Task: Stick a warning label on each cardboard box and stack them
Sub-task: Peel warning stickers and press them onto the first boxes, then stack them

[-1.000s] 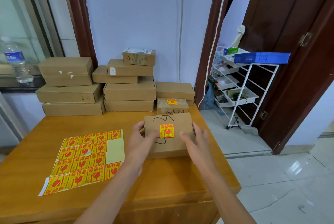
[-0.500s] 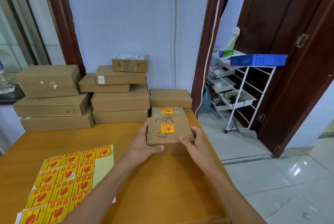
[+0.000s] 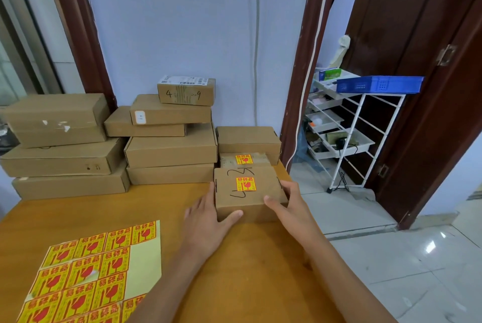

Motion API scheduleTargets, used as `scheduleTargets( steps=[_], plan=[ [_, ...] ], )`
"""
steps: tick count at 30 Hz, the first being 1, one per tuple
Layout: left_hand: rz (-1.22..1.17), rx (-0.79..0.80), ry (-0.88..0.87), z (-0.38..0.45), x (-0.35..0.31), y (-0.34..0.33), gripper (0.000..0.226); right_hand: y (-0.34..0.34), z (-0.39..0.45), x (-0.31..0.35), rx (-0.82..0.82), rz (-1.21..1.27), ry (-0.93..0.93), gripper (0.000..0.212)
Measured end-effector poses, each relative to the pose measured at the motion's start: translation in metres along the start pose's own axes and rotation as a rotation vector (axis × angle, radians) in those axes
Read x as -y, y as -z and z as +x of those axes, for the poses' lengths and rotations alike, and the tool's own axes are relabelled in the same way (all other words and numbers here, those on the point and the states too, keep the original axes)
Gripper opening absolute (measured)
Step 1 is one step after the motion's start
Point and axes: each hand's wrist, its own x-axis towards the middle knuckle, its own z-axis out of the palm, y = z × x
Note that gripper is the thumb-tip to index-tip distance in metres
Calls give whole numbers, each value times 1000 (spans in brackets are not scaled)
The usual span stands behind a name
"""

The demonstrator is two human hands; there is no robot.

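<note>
Two hands on one box. Nearest, the label sheet lies flat at the table's left front. Further in, the left hand and right hand clasp the labelled box from either side, thumbs along its front, near the right edge. Just behind it sits another labelled box; unlabelled boxes are stacked against the wall.

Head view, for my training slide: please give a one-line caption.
Both hands, left and right, hold a labelled cardboard box on the wooden table, beside a sheet of warning labels.
</note>
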Motion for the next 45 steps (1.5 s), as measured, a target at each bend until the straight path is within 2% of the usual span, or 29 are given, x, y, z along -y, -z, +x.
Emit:
scheduleTargets(
  steps=[4,6,8,11,13,16,18,23,26,33,40,43,45],
  plan=[
    [49,-29,-20,-2,-4,1,106,11,3,13,-50,-13,31,31],
    [56,-24,-23,-1,-5,0,106,18,22,22,-171,-69,55,36],
    [56,-22,-11,-1,-3,0,108,23,55,34,-219,-157,53,37],
    [37,-30,1,2,0,-3,115,27,115,49,-129,-219,-65,57],
    [39,-34,8,2,1,-5,117,27,143,57,-39,-273,-49,64],
    [49,-52,9,5,2,-6,116,24,178,54,82,-677,55,86],
    [61,-65,-2,5,3,-7,113,24,195,52,79,-875,69,96],
    [82,-72,-3,5,1,-7,109,27,218,52,183,-757,178,72],
    [71,-76,-5,5,2,-7,109,29,219,43,194,-786,265,64],
    [53,-70,-8,5,0,-5,113,28,204,38,-36,-767,416,47],
    [34,-44,-9,3,-5,0,118,49,157,41,-161,-785,549,47],
    [-130,-60,-17,-2,-9,11,115,57,106,40,-261,-719,620,41],
    [-322,-154,-22,-14,-10,20,103,58,62,39,-333,-658,661,40]
  ],
)
